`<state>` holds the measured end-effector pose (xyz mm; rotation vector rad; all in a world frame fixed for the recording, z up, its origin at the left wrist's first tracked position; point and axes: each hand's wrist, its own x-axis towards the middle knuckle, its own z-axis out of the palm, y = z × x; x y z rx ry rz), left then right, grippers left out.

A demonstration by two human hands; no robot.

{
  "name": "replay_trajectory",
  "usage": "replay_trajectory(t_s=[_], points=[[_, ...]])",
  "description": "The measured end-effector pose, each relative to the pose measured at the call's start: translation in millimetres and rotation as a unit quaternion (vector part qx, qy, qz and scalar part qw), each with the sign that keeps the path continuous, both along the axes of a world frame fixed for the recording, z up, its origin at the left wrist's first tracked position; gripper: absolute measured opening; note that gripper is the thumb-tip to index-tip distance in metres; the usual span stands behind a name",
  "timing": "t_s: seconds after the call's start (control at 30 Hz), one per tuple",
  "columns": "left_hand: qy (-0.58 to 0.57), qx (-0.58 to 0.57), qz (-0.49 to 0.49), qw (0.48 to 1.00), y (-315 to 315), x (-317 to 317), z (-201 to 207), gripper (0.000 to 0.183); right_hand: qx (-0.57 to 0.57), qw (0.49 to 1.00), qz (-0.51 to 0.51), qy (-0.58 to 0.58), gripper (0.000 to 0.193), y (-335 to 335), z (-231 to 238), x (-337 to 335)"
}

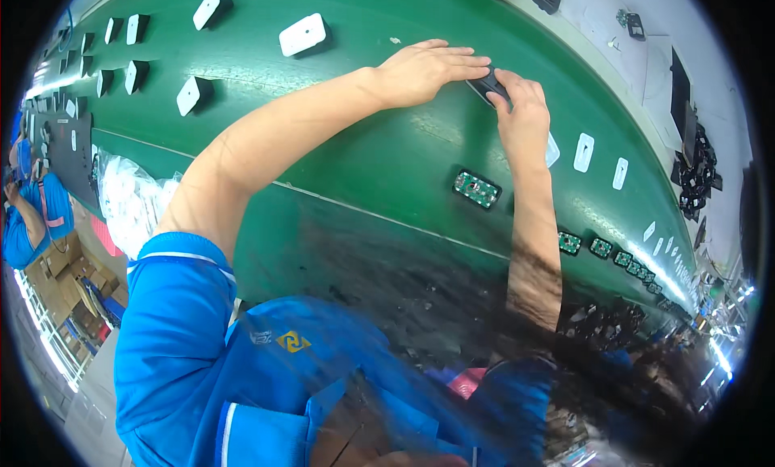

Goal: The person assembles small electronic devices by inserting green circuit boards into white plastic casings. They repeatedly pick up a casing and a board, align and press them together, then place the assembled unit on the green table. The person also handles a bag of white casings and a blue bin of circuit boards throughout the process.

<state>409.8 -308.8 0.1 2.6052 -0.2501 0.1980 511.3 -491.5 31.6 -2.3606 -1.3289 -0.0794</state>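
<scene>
Between my two hands, on the far part of the green belt, is a small black plastic casing [488,86]. My left hand [426,71] reaches it from the left, fingers long and close together with their tips on its upper end; its thumb is hidden. From the right, my right hand [523,110] closes on the casing, thumb on the near side and fingers over the far side. The fingers cover much of the casing. Nearer to me lies a green circuit board [476,188] in a dark frame. Partly behind my right wrist, a white flat plate [552,150] shows.
White-topped black casings [303,35] stand across the belt [363,156] at left. White plates [584,152] and several circuit boards [601,247] line the right. A clear plastic bag [133,201] sits by my left elbow. Another person's blue sleeve [56,205] is far left. Dark hair hangs across the lower right.
</scene>
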Motion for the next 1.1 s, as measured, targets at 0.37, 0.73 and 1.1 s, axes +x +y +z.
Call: replay_trajectory(t_s=[0.37, 0.73, 1.1], points=[[-0.089, 0.119, 0.033, 0.988, -15, -5, -8, 0.055, 0.008, 0.999, -0.007, -0.044, 0.03, 2, -10, -8], [0.018, -0.008, 0.134, 0.991, -10, 45, 5, 0.033, 0.08, 0.94, -0.15, 0.295, 0.036, -11, 14, 46], [0.346, -0.37, 0.269, 0.819, 78, 34, 7, 0.042, -0.021, 0.979, -0.138, 0.146, 0.042, -103, 41, -42]])
